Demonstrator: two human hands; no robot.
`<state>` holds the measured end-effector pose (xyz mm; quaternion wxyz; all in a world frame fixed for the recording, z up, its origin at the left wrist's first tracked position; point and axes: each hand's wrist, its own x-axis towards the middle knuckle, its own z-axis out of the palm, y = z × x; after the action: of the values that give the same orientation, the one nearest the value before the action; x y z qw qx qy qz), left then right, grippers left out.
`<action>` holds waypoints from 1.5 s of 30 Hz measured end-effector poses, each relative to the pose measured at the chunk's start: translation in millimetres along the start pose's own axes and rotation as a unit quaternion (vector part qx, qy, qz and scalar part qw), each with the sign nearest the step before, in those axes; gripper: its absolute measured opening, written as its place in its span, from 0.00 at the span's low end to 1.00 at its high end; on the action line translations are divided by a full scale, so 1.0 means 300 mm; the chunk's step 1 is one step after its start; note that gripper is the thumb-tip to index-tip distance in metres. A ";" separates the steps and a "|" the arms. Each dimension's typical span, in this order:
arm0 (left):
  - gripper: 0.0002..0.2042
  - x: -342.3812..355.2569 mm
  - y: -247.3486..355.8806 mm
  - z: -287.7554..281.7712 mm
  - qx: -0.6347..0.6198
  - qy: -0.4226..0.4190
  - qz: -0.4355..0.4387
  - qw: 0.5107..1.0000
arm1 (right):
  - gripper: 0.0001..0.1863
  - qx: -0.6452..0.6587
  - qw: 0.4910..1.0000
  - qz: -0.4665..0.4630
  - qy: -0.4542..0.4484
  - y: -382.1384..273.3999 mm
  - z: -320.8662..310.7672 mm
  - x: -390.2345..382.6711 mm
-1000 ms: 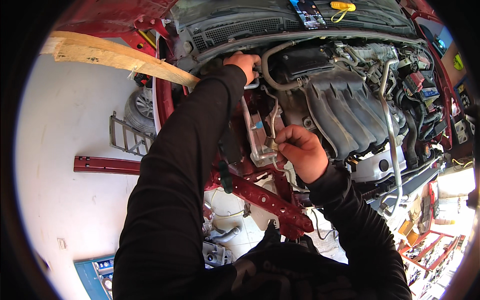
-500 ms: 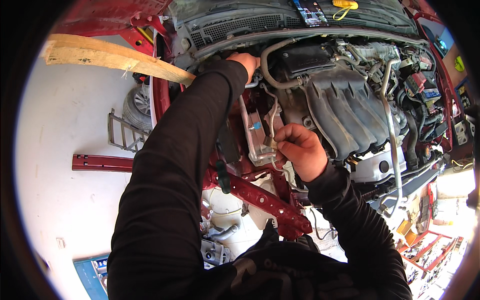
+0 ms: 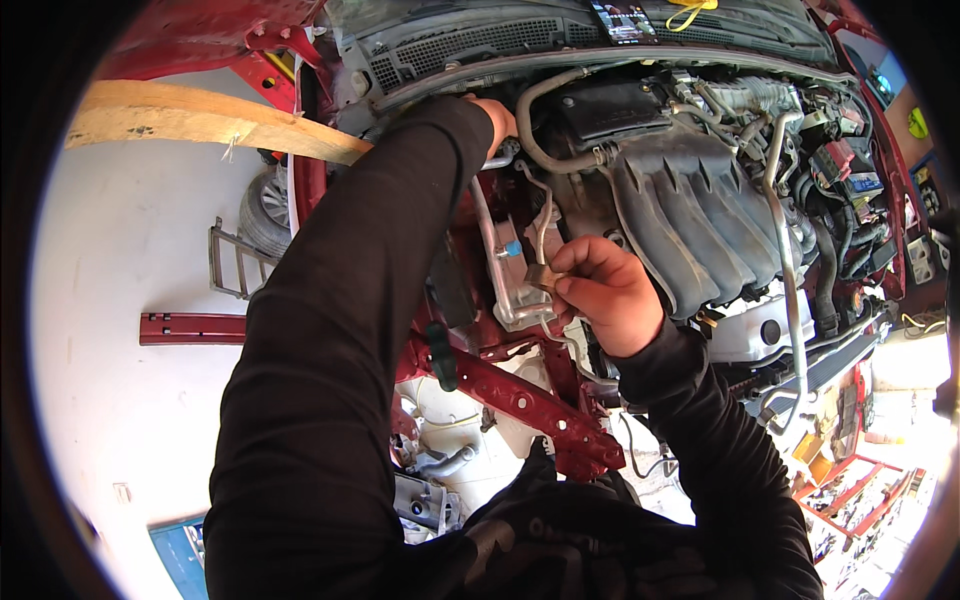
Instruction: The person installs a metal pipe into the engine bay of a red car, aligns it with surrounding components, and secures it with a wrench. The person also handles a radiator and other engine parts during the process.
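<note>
My left hand (image 3: 494, 122) reaches deep into the far left corner of the engine bay, beside a thick grey-brown hose (image 3: 529, 125). The sleeve and the back of the hand hide its fingers. Nearer to me, the thumb and fingers of my right hand (image 3: 618, 300) pinch a small brownish metal block fitting (image 3: 541, 277). The fitting is at the lower end of a thin bent metal pipe (image 3: 544, 222); whether they are joined I cannot tell. A thicker aluminium pipe (image 3: 487, 222) with a blue cap (image 3: 513, 248) runs just left of it.
A ribbed black engine cover (image 3: 690, 205) fills the middle right. A bent metal pipe (image 3: 783, 230) stands across its right side. A wooden beam (image 3: 200, 118) slants in from the left. A red body rail (image 3: 510, 392) crosses in front of me. A phone (image 3: 622, 22) lies by the windscreen.
The whole view has shifted slightly. My left forearm sits a little farther left. My right hand stays pinched on the fitting, which shows at a slightly different angle.
</note>
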<state>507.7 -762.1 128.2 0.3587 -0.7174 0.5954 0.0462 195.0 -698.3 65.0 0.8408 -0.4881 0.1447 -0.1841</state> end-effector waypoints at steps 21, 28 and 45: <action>0.23 -0.298 -0.074 0.074 -0.404 0.311 0.111 0.853 | 0.14 -0.141 0.984 -0.099 -0.043 -0.256 0.004 0.326; 0.15 -0.448 -0.029 0.061 -0.424 0.314 0.095 0.844 | 0.20 -0.147 0.986 -0.052 -0.054 -0.301 0.054 0.526; 0.14 -0.320 -0.018 0.107 -0.313 0.311 -0.099 0.892 | 0.15 -0.475 0.864 -0.142 0.082 -0.054 0.033 0.308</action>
<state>496.5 -664.7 154.3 -0.0851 -0.8254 0.5572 -0.0304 278.7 -739.9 78.1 0.4567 -0.8270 0.2120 -0.2502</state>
